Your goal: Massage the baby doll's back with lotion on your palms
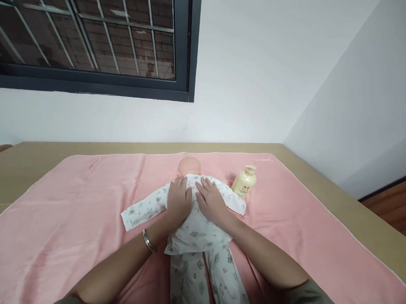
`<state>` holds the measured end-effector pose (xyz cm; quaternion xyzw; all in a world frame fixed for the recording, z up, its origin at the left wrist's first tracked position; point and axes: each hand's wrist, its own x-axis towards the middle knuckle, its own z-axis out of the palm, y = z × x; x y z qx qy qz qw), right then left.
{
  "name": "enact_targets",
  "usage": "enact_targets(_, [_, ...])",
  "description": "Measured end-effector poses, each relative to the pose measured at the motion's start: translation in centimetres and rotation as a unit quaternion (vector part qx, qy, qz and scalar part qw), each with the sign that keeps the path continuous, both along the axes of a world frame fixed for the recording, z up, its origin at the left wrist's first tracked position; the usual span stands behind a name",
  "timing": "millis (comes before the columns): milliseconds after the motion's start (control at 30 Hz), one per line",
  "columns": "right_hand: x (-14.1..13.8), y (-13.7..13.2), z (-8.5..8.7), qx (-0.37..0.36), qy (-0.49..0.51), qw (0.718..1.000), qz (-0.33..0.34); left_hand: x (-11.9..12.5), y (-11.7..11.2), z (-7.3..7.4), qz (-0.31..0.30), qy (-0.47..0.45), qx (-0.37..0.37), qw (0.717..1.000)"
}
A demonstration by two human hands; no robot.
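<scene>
A baby doll [196, 235] lies on a pink blanket [84, 211], its bald head at the far end. It wears a white printed long-sleeved top and matching trousers, with both sleeves spread out sideways. My left hand [178, 198] rests flat on the left side of the doll's upper body, fingers stretched toward the head. On the right side, my right hand [212, 201] lies flat in the same way, fingers slightly apart. A cream-coloured bottle [244, 181] with a cap stands tilted-looking beside the doll's right-hand sleeve. The doll's face is not visible.
Under the blanket is a tan table or bed surface [304, 165], its far edge against a white wall [240, 78]. A dark-framed window [185, 58] with bars is above on the left. Brown wood [397, 208] shows at the far right.
</scene>
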<state>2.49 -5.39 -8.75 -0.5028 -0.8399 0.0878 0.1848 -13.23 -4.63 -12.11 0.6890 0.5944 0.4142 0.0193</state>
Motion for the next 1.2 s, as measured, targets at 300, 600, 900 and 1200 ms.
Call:
enact_targets(300, [-1.8,1.4,1.3,-0.026,-0.068,0.997,-0.026,-0.3,-1.8,0.0,-0.007,0.014,-0.047,0.999])
enact_targets(600, [0.2,-0.5,2.3,-0.058,-0.064,0.996,0.031,0.1,-1.0,0.0,-0.016,0.099,-0.004,0.995])
enact_targets(900, [0.7,-0.4,0.9,-0.011,-0.004,1.0,0.021,-0.5,-4.5,0.0,-0.035,0.083,-0.009,0.996])
enact_targets(1200, [0.4,1.4,3.6,0.02,0.087,0.995,-0.041,1.0,0.0,1.1,0.016,0.061,0.001,0.998])
